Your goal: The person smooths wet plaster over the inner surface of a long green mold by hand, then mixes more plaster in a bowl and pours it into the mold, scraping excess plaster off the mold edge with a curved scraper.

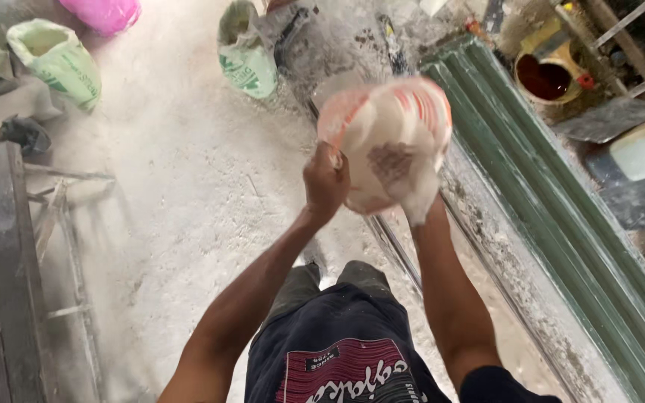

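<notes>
White powder coats the right hand (418, 195), its fingers curled under a white and orange sack (386, 138) held up at chest height. The left hand (326, 181) pinches the sack's near edge, fingers closed. Beyond, green sacks (248, 52) slump on the dusty floor (173, 194).
</notes>
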